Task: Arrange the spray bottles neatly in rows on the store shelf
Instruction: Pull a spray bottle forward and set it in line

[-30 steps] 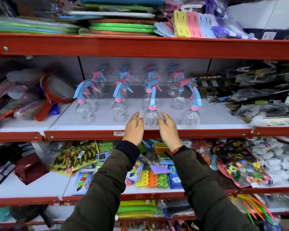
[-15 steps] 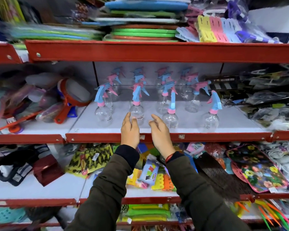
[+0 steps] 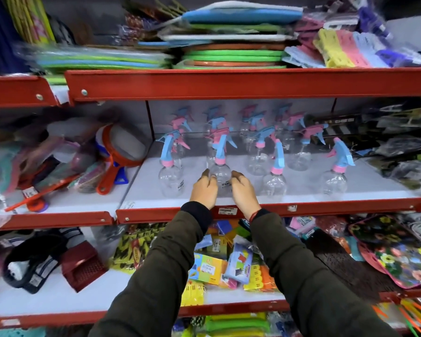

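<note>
Red-edged store shelving fills my head view, and the white middle shelf (image 3: pixel 156 193) carries clear spray bottles with pink and blue trigger heads in loose rows. My left hand (image 3: pixel 204 190) and right hand (image 3: pixel 244 193) flank the second front-row spray bottle (image 3: pixel 220 175), fingers loosely spread; whether they touch it I cannot tell. It looks empty, so probably light, tippy and slick. I would hold the round body low, not the trigger.

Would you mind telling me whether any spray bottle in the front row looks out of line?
Yes: the far-right bottle stands apart, with a wider gap than between the others. The left hand and right hand flank the second bottle, but contact is unclear.
</note>
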A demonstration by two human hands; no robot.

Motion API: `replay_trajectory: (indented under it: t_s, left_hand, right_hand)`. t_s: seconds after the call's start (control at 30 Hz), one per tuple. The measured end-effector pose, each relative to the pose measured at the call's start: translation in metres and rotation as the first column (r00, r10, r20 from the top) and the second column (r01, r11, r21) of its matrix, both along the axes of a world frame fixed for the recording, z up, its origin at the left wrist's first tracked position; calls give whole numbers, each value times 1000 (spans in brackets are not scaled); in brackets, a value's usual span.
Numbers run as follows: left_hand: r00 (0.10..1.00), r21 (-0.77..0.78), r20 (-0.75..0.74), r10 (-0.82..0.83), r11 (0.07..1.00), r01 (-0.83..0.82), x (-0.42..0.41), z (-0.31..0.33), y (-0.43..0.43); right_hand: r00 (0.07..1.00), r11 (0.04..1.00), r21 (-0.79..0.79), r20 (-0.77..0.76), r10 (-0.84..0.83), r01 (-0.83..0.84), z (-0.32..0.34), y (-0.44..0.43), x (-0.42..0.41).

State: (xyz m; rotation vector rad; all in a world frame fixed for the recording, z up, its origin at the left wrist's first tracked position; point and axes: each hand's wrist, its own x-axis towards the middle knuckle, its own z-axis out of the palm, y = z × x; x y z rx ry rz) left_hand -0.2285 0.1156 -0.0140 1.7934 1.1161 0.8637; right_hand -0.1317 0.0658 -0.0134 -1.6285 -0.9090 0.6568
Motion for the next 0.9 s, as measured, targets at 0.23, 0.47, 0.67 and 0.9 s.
replay_trajectory:
  t_s: [0.23,0.47,0.67,0.9]
  left_hand:
    - [999,-5,-51,-11,1000,11,-11,-7,-20]
    - [999,23,-52,-16,1000,17,-19,-3,-37]
    - [1000,56,-3,16,998,-16,-22,-4,-46]
    - [983,73,158,89,992,-102,-43,-11,-52]
  right_hand:
    - [998,1000,10,56,-16,16,-7,-20,-14]
    - [996,1000,-21,91,3,-1,-3,-35,-12]
    - [992,995,69,97,-78,72,1,-54,-19]
    - [991,969,243,102,-81,54,2,-75,-47]
